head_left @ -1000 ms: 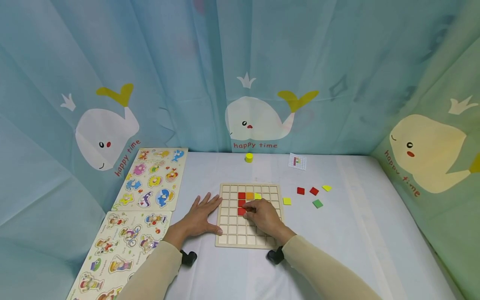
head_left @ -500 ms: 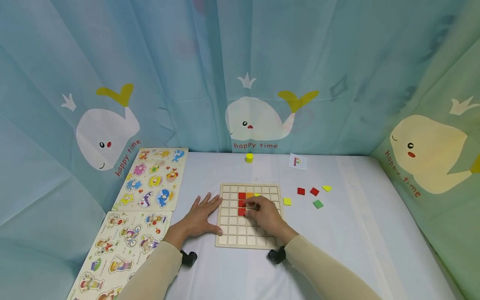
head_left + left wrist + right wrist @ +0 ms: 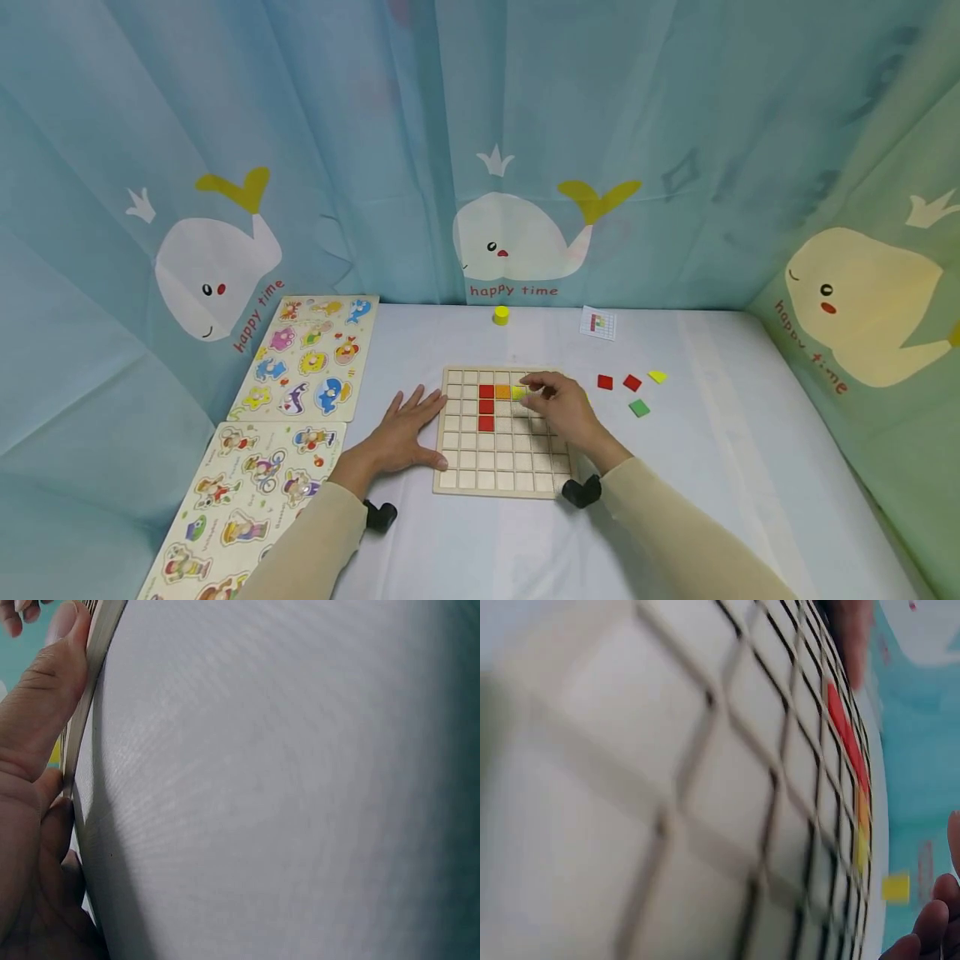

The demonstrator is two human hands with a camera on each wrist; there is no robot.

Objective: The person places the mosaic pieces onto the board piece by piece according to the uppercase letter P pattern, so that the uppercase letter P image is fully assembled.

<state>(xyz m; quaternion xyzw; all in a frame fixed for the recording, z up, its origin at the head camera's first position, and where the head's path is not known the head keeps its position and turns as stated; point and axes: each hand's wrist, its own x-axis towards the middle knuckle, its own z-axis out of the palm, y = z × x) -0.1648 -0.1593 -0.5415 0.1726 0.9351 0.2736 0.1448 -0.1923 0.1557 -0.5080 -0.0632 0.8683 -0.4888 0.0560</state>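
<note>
A square wooden grid board lies on the table. Three red tiles form a column on it, with an orange tile and a yellow tile continuing right from the top one. My left hand rests flat with fingers spread, thumb and fingertips at the board's left edge; in the left wrist view the thumb lies along that edge. My right hand hovers over the board's right side, fingers loosely bent, thumb apart, nothing visible between them. It overlaps the yellow tile's right side in the head view.
Right of the board lie two loose red tiles, a green tile and a small yellow piece. Behind it stand a yellow cylinder and a printed pattern card. Two picture puzzle boards lie at the left.
My right hand has moved right, from beside the lowest red tiles toward the board's right edge, covering the loose yellow tile seen there before. My left hand stays in place.
</note>
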